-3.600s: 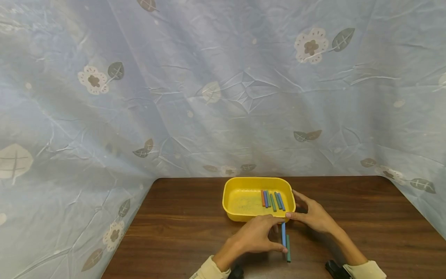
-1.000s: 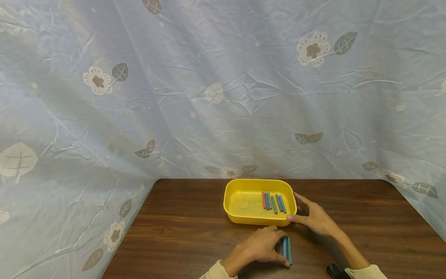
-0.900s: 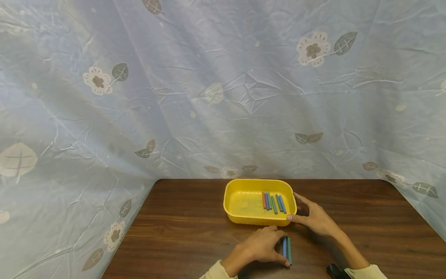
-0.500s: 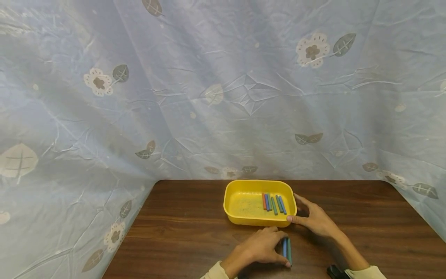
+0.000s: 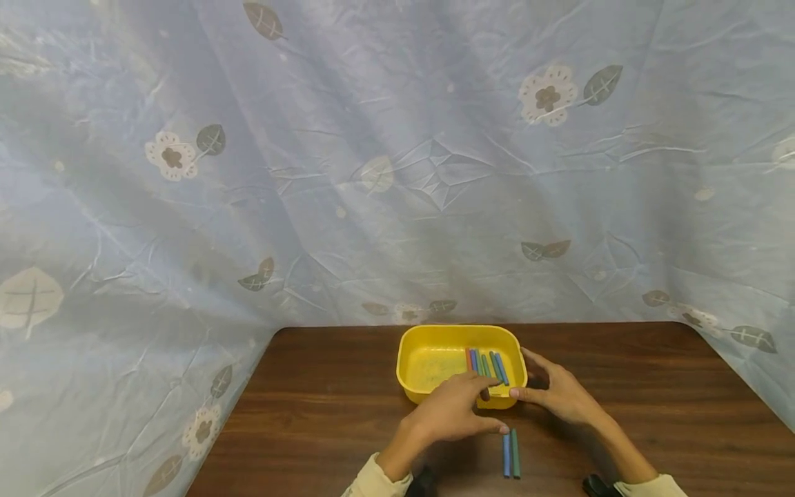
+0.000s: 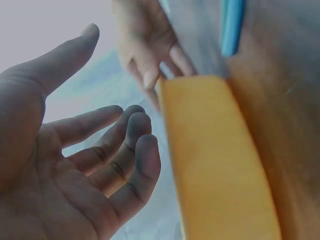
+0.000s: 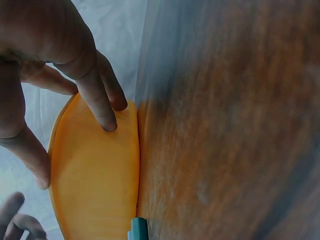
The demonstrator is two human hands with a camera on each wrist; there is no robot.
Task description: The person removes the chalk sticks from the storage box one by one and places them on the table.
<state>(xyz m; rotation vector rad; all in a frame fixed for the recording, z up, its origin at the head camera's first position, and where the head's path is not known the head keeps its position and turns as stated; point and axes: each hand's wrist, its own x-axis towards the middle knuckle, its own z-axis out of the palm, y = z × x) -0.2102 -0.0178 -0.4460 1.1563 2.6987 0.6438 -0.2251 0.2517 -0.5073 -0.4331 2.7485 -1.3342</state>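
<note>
My left hand (image 5: 450, 411) hovers at the front rim of a yellow tray (image 5: 497, 402), fingers extended and thumb apart. In the left wrist view its palm (image 6: 60, 185) faces up beside the tray wall, holding nothing. My right hand (image 5: 562, 393) grips the tray's right end, thumb at the front corner and fingers on the outer wall (image 7: 95, 170). Just in front of the tray, a blue chalk stick (image 5: 506, 455) and a green chalk stick (image 5: 516, 454) lie side by side on the table. Inside the tray, several coloured chalk sticks (image 5: 502, 369) stand out on the right, partly hidden by my left fingers.
The dark wooden table (image 5: 310, 386) has rounded far corners. A pale floral sheet (image 5: 373, 207) hangs close behind it and along the left side. Chalk dust smears the tray floor. A black wrist device (image 5: 597, 485) sits near my right sleeve.
My left hand held the blue chalk stick and laid it beside the green one. Since then it has let go and moved up and left to the tray rim. My right hand stays put.
</note>
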